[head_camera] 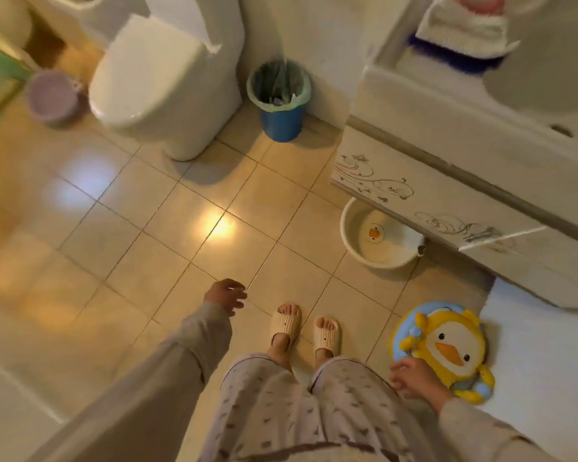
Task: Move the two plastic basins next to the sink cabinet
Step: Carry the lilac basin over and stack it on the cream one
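A cream basin (379,240) with a duck picture inside sits on the floor, half tucked under the sink cabinet (431,191). A yellow and blue duck-shaped basin (447,348) leans upright against a white surface at the lower right. My right hand (414,378) hovers at its lower left edge, fingers apart, holding nothing. My left hand (226,295) hangs over the floor tiles to the left of my feet, fingers loosely spread and empty.
A white toilet (157,81) stands at the back, with a blue bin (281,101) lined with a bag to its right. A purple bucket (52,98) sits at the far left. My feet in slippers (304,328) stand on beige tiles.
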Tool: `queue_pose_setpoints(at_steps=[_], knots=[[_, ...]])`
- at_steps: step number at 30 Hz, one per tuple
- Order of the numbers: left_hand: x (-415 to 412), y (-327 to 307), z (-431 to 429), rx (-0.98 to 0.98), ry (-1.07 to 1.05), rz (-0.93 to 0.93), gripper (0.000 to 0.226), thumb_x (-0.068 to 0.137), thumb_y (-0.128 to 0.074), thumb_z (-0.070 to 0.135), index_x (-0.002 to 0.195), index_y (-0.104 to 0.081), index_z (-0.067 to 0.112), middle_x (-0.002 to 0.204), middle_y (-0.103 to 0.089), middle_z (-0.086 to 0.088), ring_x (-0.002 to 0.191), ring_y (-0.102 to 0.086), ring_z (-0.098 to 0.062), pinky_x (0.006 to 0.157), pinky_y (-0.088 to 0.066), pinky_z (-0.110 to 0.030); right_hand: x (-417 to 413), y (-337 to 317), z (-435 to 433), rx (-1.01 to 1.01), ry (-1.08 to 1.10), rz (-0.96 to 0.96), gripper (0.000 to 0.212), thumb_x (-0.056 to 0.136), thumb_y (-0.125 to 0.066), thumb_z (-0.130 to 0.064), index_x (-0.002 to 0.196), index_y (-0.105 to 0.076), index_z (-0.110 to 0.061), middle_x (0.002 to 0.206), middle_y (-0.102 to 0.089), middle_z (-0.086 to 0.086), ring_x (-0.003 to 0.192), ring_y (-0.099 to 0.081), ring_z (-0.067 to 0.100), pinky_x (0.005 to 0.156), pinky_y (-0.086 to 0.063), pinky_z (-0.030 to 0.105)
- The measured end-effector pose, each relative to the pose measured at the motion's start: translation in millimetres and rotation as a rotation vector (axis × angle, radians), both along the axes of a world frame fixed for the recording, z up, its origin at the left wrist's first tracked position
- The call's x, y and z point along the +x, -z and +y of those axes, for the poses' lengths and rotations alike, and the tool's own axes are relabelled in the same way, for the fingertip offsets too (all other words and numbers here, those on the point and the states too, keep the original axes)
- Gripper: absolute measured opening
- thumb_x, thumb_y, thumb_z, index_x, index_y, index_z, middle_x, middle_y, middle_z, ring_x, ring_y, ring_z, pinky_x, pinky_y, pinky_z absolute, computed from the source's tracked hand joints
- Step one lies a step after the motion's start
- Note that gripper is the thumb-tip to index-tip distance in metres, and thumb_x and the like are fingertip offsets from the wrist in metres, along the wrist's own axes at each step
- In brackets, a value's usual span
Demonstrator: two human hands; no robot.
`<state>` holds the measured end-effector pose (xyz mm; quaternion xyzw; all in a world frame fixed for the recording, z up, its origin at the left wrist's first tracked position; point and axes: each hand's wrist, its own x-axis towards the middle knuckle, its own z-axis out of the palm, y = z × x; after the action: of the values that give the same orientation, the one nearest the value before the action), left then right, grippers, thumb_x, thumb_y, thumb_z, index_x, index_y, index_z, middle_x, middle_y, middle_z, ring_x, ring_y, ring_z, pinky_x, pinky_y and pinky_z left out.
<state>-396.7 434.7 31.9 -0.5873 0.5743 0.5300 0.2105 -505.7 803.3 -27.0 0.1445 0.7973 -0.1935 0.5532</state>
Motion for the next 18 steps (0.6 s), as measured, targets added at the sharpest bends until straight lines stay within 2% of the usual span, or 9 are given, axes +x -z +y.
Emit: queue_pose_setpoints(at_steps=[2, 4, 7, 12, 16, 18], knots=[[23, -2, 13, 0.003, -0.096, 0.019, 0.027, 0.092, -0.045, 0.007, 0.114, -0.058, -0.001, 0.099, -0.060, -0.011, 0.068, -0.056, -0.019, 0.056, -0.040, -0.025, -26, -4, 2, 0.027, -0.100, 0.026, 0.023, 0.089, -0.049, 0.005, 0.109, -0.060, 0.007, 0.076, -0.059, 0.017, 0.056, -0.051, 0.023, 0.043, -0.036, 0.023], [49, 1, 31, 0.018, -0.215, 0.040, 0.022, 0.092, -0.045, 0.006, 0.108, -0.059, 0.002, 0.094, -0.062, -0.011, 0.065, -0.056, -0.018, 0.056, -0.040, -0.024, -50, -9, -6, 0.020, -0.164, 0.034, 0.020, 0.089, -0.049, 0.006, 0.106, -0.059, 0.006, 0.069, -0.055, 0.013, 0.052, -0.047, 0.020, 0.039, -0.031, 0.019], [95, 9, 67, 0.042, -0.414, 0.026, 0.015, 0.091, -0.042, 0.002, 0.096, -0.056, 0.005, 0.079, -0.061, -0.007, 0.060, -0.053, -0.016, 0.053, -0.038, -0.024, -73, -16, -39, 0.018, -0.323, 0.065, 0.016, 0.087, -0.048, 0.008, 0.097, -0.057, 0.000, 0.066, -0.054, 0.012, 0.054, -0.048, 0.020, 0.048, -0.032, 0.022], [173, 30, 124, 0.064, -0.643, -0.115, 0.015, 0.090, -0.043, 0.003, 0.094, -0.057, 0.004, 0.092, -0.062, -0.015, 0.061, -0.053, -0.019, 0.055, -0.040, -0.024, -82, -21, -120, -0.071, -0.527, 0.068, 0.016, 0.089, -0.047, 0.006, 0.100, -0.056, -0.002, 0.071, -0.055, 0.011, 0.059, -0.050, 0.019, 0.052, -0.036, 0.026], [213, 40, 152, 0.078, -0.866, -0.145, 0.014, 0.091, -0.044, 0.003, 0.095, -0.057, 0.002, 0.094, -0.062, -0.017, 0.065, -0.054, -0.023, 0.058, -0.040, -0.025, -73, -24, -188, -0.170, -0.708, 0.051, 0.017, 0.088, -0.051, -0.001, 0.102, -0.060, -0.006, 0.086, -0.064, 0.010, 0.072, -0.059, 0.021, 0.059, -0.044, 0.026], [227, 46, 160, 0.098, -0.987, -0.142, 0.014, 0.091, -0.044, 0.002, 0.095, -0.057, 0.002, 0.088, -0.061, -0.017, 0.063, -0.053, -0.023, 0.058, -0.039, -0.025, -66, -27, -222, -0.221, -0.761, 0.049, 0.014, 0.088, -0.053, -0.002, 0.096, -0.060, -0.009, 0.084, -0.065, 0.008, 0.071, -0.060, 0.019, 0.061, -0.046, 0.026]])
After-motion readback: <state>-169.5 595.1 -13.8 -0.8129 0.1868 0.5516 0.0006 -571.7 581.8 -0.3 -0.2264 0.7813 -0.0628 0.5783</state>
